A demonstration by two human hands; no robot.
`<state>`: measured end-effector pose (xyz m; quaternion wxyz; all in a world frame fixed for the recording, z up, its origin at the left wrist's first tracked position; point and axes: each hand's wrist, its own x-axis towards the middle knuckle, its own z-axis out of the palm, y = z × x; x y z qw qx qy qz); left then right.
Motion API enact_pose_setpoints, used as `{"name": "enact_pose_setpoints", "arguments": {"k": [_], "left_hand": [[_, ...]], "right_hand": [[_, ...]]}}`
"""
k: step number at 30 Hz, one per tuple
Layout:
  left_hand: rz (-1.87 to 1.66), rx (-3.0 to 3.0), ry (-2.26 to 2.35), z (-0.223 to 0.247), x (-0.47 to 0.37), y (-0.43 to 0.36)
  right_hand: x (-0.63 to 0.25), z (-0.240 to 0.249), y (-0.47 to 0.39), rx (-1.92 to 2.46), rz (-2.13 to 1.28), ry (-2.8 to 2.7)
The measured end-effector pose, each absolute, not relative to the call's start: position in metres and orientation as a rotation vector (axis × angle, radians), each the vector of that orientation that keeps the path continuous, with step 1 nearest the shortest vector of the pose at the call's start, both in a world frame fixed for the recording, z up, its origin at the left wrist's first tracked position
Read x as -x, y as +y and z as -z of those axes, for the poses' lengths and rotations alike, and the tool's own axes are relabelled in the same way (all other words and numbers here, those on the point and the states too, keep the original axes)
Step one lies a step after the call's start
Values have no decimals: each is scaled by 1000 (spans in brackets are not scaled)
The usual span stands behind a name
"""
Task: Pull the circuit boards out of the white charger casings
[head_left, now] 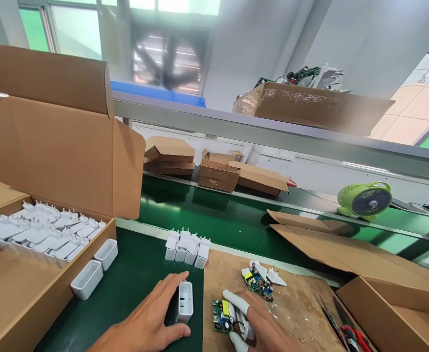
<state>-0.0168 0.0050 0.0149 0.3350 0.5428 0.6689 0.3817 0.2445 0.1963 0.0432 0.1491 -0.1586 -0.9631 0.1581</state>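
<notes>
Dozens of white plugs [42, 230] fill the open carton [53, 161]; both hands clamped: left hand [152, 318] on casing [184, 302], right hand [258, 327] on board [222, 315]

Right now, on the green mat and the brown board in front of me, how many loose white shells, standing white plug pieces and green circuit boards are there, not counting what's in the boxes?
Empty white shells: 3
White plug pieces standing in a row: 4
Green circuit boards: 2
Total: 9

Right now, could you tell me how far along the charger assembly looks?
Done: rows of chargers fill the box; four more stand on the mat. In hand: left hand grips a shell, right hand a board. Left: another board, two empty shells.
</notes>
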Motion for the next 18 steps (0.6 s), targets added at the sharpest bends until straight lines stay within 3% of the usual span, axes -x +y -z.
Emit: {"name": "enact_pose_setpoints", "arguments": {"k": [7,11,18], "left_hand": [[-1105,-1420,1633,5,17,5],[-1272,-1451,1724,13,18,9],[-1026,-1289,1806,-1,23,14]], "right_hand": [[-187,-63,176,185,-798,-2476],[-171,-40,175,202,-668,-2390],[-190,-20,177,282,-689,-2349]]}}
